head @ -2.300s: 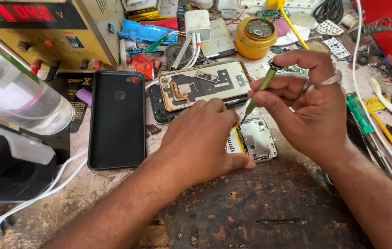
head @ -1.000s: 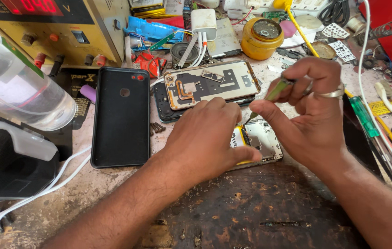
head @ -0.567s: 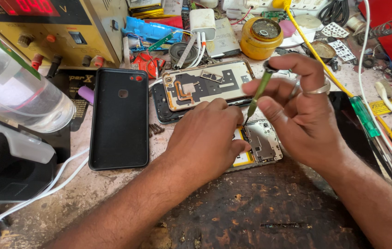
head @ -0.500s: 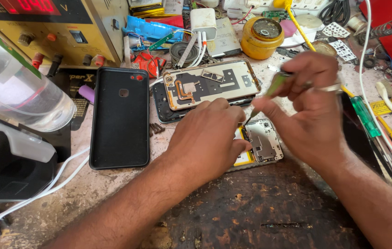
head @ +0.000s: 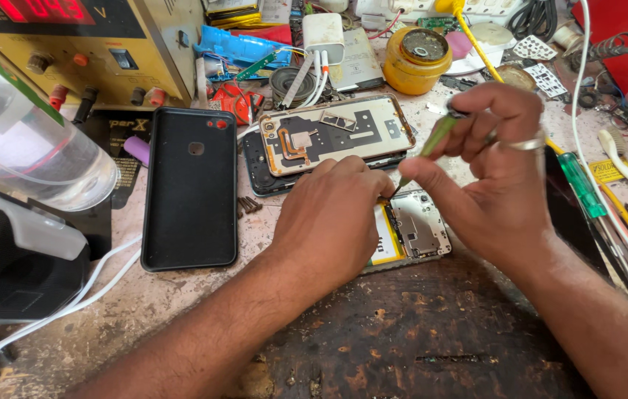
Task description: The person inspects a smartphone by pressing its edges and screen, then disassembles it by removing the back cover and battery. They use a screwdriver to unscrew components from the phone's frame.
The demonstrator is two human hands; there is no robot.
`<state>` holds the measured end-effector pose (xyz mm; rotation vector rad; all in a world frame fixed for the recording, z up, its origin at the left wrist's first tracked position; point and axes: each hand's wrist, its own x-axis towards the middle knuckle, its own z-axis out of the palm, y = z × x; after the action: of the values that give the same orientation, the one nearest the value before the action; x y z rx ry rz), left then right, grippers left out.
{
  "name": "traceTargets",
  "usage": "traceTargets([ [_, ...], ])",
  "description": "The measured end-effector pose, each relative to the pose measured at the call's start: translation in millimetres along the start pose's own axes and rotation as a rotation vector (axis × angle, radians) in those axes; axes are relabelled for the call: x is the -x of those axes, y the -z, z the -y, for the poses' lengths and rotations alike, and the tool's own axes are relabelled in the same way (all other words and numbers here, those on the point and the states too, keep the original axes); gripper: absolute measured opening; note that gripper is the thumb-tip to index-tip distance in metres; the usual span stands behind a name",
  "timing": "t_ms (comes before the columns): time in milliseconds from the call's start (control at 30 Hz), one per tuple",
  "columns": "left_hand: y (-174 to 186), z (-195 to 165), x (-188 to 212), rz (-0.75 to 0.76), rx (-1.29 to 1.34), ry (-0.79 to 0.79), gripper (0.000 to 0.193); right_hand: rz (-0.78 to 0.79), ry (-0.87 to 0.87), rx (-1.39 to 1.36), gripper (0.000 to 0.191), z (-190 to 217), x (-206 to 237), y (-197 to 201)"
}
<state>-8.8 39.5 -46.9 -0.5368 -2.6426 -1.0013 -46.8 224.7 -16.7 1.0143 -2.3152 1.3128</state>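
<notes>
The opened phone (head: 417,229) lies flat on the worn counter (head: 402,347), near the middle, its bare circuit board and yellow-edged battery showing. The left hand (head: 328,222) lies spread over its left part, palm down and fingers curled, pressing it still. The right hand (head: 498,177) is closed round a slim green-handled screwdriver (head: 438,137), pinched between thumb and fingertips, the tip slanting down to the phone's upper edge just beside the left fingers.

That phone looks light, stiff and delicate: exposed board and thin parts would likely scratch or crack under a slip, so it seems best held by its outer frame, away from the board and battery. The screws it carries must be tiny and easy to lose.

Just behind lies a detached phone frame with a metal shield plate (head: 340,133), resting on another dark phone body. A black phone back cover (head: 190,188) lies to the left, a few loose screws (head: 249,205) between them. A yellow bench power supply (head: 77,44) stands at the back left, a round yellow tin (head: 416,55) behind. More screwdrivers (head: 583,188) crowd the right side, near the working elbow, along with white cables (head: 48,310) on the left.
</notes>
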Motion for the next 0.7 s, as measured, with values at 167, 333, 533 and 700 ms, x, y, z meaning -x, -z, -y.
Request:
traceTargets([
  [167,-1.5,0.4,0.9,-0.001,0.000,0.029,0.030,0.070,-0.010,-0.121,0.063,1.9,1.6,-1.1],
  [333,-4.5,-0.4,0.9,-0.016,0.003,0.030,0.022,0.097,-0.034,-0.171,0.058,-1.6,4.6,1.5],
  [533,-5.7,1.1,0.6,-0.056,0.019,0.006,0.015,0.086,-0.068,-0.066,0.066,-10.5,8.2,4.1],
  [700,-6.1,1.7,-0.9,-0.060,0.027,0.023,0.013,0.130,-0.058,-0.286,0.059,-17.5,11.8,7.2],
])
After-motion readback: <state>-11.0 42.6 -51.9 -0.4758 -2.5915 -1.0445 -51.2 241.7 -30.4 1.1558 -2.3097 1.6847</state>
